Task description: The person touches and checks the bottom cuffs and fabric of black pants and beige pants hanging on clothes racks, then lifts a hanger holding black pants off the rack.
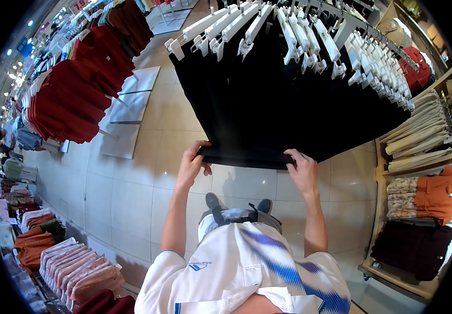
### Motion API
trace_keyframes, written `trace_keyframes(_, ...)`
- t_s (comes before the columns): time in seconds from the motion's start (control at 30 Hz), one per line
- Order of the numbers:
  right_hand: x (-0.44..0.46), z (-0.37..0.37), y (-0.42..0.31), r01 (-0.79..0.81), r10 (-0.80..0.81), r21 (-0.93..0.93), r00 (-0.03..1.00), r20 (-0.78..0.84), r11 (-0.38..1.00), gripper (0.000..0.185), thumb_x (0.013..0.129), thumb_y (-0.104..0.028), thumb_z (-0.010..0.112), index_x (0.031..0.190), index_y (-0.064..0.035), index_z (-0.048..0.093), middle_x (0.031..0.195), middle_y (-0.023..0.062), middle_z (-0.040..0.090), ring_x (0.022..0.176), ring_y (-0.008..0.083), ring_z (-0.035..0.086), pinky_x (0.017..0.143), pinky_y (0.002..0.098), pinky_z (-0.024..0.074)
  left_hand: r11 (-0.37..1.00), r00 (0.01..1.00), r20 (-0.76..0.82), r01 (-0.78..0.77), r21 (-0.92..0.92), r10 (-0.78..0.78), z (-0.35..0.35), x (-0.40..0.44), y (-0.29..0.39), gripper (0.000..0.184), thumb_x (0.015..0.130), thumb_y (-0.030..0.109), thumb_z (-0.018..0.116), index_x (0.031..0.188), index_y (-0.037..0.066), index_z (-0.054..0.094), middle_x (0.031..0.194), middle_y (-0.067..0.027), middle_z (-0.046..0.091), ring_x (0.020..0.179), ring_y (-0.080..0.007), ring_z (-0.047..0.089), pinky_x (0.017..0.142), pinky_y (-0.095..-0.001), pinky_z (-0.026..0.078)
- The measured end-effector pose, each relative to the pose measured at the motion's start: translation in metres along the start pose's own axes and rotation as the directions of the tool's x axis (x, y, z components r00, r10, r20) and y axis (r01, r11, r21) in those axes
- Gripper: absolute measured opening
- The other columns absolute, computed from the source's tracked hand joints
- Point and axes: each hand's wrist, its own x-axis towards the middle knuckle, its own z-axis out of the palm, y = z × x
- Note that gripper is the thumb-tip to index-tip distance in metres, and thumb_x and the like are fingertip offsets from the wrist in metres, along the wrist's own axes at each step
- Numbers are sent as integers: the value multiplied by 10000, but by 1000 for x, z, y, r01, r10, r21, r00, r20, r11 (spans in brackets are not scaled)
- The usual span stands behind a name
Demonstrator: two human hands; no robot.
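Black garments (288, 99) hang in a dense row from white clip hangers (231, 23) on a metal rack at the top. My left hand (197, 159) pinches the left end of a black garment's lower edge. At the right end of the same edge, my right hand (301, 165) has its fingers closed on the fabric. Between the two hands the edge runs nearly straight across, in front of my body.
Red sweaters (66, 99) hang on a rack at the left, with white base panels (126, 123) beside them. Pink clothes (82, 272) are at the lower left. Wooden shelving (380, 188) holds folded and hanging clothes on the right. Tiled floor lies around my feet.
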Motion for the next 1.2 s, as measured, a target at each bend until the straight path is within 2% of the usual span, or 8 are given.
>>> trace_keyframes(0.17,1,-7,-2,57,-75,-179,993,-94,982,338,694,-87,706,1015,-151,622,926,75,668,752,317,641,627,403,504,999,1000,7,16,29,-16,-2,0,5,432,750,-102,286,1118,-21,496,706,-135,580,453,-164,567,434,-261,450)
trace_keyframes(0.4,0,-12,-9,51,-63,-160,995,-71,986,342,696,-77,691,1023,-155,631,818,99,666,694,299,643,612,392,502,999,1000,22,15,41,-16,-9,-3,3,428,757,-101,291,1128,-21,488,694,-131,585,455,-166,573,431,-257,454)
trace_keyframes(0.47,0,-12,-9,-106,100,105,993,62,989,313,734,-15,615,1025,-126,652,762,108,663,644,234,661,573,322,506,998,997,32,63,25,-64,-4,-5,1,357,828,-67,337,1140,-8,501,678,-113,573,457,-166,567,433,-251,457)
trace_keyframes(0.67,0,12,-12,-79,23,704,996,89,706,340,750,103,424,1005,29,636,792,58,646,654,124,646,589,224,546,996,987,143,79,-51,-71,4,-3,-17,376,816,-68,291,1131,-48,496,797,-141,558,549,-207,602,544,-289,489)
trace_keyframes(0.87,-11,22,0,-119,-33,695,979,201,709,246,819,9,509,1022,-4,647,835,53,653,704,102,612,628,228,524,999,986,156,54,-1,-53,9,-10,-21,304,851,-24,369,1098,-53,542,748,-132,578,601,-199,600,605,-290,489)
trace_keyframes(0.93,-15,24,5,-118,-99,714,962,255,690,177,883,-117,580,1008,-22,664,853,48,667,738,121,626,635,237,533,927,980,184,134,-351,-72,3,-10,-28,220,906,32,446,1079,-54,553,760,-119,588,591,-182,590,604,-277,479)
trace_keyframes(1.07,-22,45,25,-90,-84,610,964,251,787,191,925,-142,548,1007,-16,666,830,72,673,690,132,637,610,255,530,984,984,30,176,4,-176,0,-2,-66,192,967,96,456,1088,-18,551,751,-82,581,555,-153,553,562,-269,454)
trace_keyframes(1.2,-25,62,29,-261,106,590,953,283,764,187,925,-127,537,1030,-15,645,660,77,632,516,145,610,559,255,511,987,987,-25,157,-18,-158,15,-4,-76,152,977,116,442,1046,36,552,674,-46,519,484,-114,469,463,-238,379)
